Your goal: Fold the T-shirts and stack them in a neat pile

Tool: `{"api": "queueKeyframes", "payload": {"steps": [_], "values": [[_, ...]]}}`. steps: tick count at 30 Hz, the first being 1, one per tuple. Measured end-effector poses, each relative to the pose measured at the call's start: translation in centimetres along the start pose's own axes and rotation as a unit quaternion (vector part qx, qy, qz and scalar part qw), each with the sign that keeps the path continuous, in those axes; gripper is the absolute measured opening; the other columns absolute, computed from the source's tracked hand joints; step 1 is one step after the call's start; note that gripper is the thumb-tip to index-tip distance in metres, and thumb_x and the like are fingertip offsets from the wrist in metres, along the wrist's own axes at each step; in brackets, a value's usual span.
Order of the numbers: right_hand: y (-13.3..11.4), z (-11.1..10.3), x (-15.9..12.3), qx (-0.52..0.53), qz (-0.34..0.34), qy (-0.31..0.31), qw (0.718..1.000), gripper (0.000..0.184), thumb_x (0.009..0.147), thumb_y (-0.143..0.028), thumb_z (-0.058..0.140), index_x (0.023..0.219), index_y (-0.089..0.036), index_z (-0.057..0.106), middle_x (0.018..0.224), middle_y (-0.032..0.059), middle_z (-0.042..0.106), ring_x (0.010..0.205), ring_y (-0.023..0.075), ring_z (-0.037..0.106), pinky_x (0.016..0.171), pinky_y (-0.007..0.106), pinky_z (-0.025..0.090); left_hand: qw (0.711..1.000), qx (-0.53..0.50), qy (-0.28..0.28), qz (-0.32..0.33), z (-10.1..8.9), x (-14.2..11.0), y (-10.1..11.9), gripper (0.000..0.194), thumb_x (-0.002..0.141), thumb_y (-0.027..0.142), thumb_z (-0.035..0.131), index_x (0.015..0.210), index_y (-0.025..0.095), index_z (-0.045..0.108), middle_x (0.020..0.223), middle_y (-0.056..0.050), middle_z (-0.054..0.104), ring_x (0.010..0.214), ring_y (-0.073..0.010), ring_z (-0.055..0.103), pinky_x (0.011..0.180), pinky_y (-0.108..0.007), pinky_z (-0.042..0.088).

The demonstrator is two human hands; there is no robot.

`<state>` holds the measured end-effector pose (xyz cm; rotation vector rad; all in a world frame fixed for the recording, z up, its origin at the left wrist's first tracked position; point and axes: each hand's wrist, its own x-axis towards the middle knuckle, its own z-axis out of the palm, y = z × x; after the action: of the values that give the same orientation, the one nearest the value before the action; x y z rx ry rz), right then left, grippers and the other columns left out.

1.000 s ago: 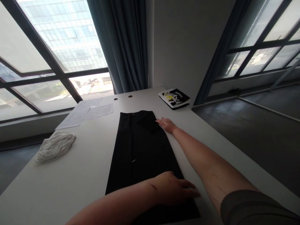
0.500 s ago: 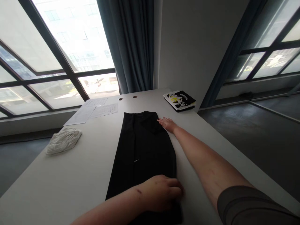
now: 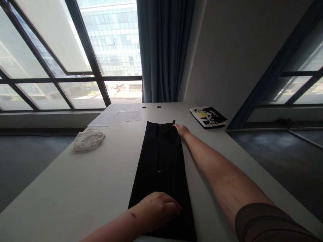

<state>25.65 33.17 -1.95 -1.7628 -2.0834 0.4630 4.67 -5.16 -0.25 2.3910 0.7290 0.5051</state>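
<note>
A pair of black trousers (image 3: 166,158) lies lengthwise on the white table, folded into a narrow strip with a small white swoosh on it. Its waistband end is at the far side. My right hand (image 3: 181,130) is closed on the far right corner of the waistband, where a bit of black cloth sticks up. Over the near part of the legs is my left hand (image 3: 161,210), fingers loosely bent and pointing right, inside the right edge. Its fingertips and thumb are partly hidden, and the cloth around it shows no pull.
On the white table (image 3: 108,174), a crumpled white cloth (image 3: 88,139) sits at the left. Printed papers (image 3: 113,117) lie at the back left, and a black-and-white printed packet (image 3: 209,117) at the back right. Behind are a blue curtain (image 3: 164,53) and windows.
My left hand has come off the right edge and moved inward over the cloth. My right hand, flat beside the waistband before, now grips its corner. The bulging right edge is straighter. The view has shifted.
</note>
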Motion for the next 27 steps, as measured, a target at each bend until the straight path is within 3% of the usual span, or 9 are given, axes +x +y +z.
{"api": "queueKeyframes", "payload": {"steps": [4,8,11,13,19,21,25,27], "values": [[-4.6,1.7,1.0,-0.020,-0.043,-0.036,0.998,0.065,0.110,-0.053,0.017,0.148,-0.026,0.063,0.152,0.0047,0.061,0.142,0.0222,0.055,0.115,0.030,0.040,0.998,0.053,-0.020,-0.006,-0.8,-2.9,-1.2,0.018,0.091,0.011,0.064,0.102,0.024,0.070,0.113,0.002,0.079,0.100,-0.0162,0.073,0.098,-0.031,0.052],[-7.1,5.9,0.1,-0.059,-0.061,-0.074,0.994,0.059,0.107,-0.055,0.035,0.158,-0.029,0.050,0.165,0.0047,0.046,0.151,0.0241,0.044,0.123,0.038,0.031,0.995,0.082,-0.059,-0.013,-1.9,-4.7,-2.2,0.018,0.087,0.034,0.077,0.104,0.027,0.073,0.131,0.001,0.072,0.112,-0.0226,0.066,0.098,-0.037,0.048],[-7.1,8.6,-1.4,-0.097,-0.059,-0.079,0.990,0.061,0.105,-0.054,0.042,0.162,-0.031,0.043,0.173,0.0049,0.030,0.159,0.0305,0.027,0.128,0.054,0.018,0.995,0.062,-0.076,-0.006,-2.3,-5.3,-3.0,0.035,0.085,0.048,0.079,0.113,0.029,0.072,0.140,-0.001,0.066,0.122,-0.0266,0.061,0.102,-0.042,0.045],[-6.7,9.5,-1.9,-0.114,-0.060,-0.067,0.989,0.062,0.107,-0.052,0.037,0.166,-0.031,0.035,0.175,0.0043,0.023,0.161,0.0307,0.020,0.128,0.057,0.013,0.996,0.052,-0.078,0.002,-2.2,-5.5,-3.4,0.035,0.088,0.047,0.076,0.118,0.029,0.070,0.142,-0.001,0.064,0.126,-0.0273,0.059,0.104,-0.043,0.042],[-5.9,9.7,-1.4,-0.135,-0.059,-0.048,0.988,0.063,0.107,-0.050,0.035,0.165,-0.027,0.035,0.173,0.0065,0.028,0.159,0.0315,0.024,0.127,0.058,0.018,0.995,0.071,-0.064,0.006,-1.5,-5.4,-3.7,0.036,0.088,0.046,0.075,0.118,0.027,0.066,0.143,-0.003,0.062,0.127,-0.0288,0.057,0.106,-0.045,0.039],[-5.9,9.5,-1.4,-0.131,-0.071,-0.019,0.989,0.059,0.106,-0.046,0.037,0.162,-0.025,0.043,0.171,0.0086,0.033,0.157,0.0314,0.028,0.126,0.056,0.021,0.995,0.084,-0.046,0.002,-1.3,-5.3,-3.6,0.035,0.088,0.048,0.075,0.113,0.026,0.066,0.142,-0.003,0.062,0.127,-0.0288,0.056,0.106,-0.046,0.039],[-5.7,8.7,-2.5,-0.069,-0.173,0.146,0.972,0.043,0.102,-0.029,0.042,0.132,-0.018,0.070,0.148,0.0144,0.059,0.139,0.0289,0.049,0.122,0.047,0.030,0.994,0.106,-0.020,0.008,-1.0,-5.2,-3.5,0.026,0.091,0.045,0.069,0.107,0.025,0.066,0.138,-0.001,0.064,0.124,-0.0268,0.056,0.106,-0.045,0.037],[-5.1,7.9,-3.7,-0.033,-0.204,0.196,0.959,0.036,0.099,-0.026,0.045,0.116,-0.018,0.075,0.134,0.0141,0.067,0.128,0.0285,0.055,0.119,0.046,0.034,0.994,0.111,-0.022,0.006,-0.9,-5.1,-3.5,0.022,0.090,0.040,0.069,0.106,0.025,0.067,0.134,0.000,0.066,0.122,-0.0259,0.057,0.104,-0.043,0.038]]}}
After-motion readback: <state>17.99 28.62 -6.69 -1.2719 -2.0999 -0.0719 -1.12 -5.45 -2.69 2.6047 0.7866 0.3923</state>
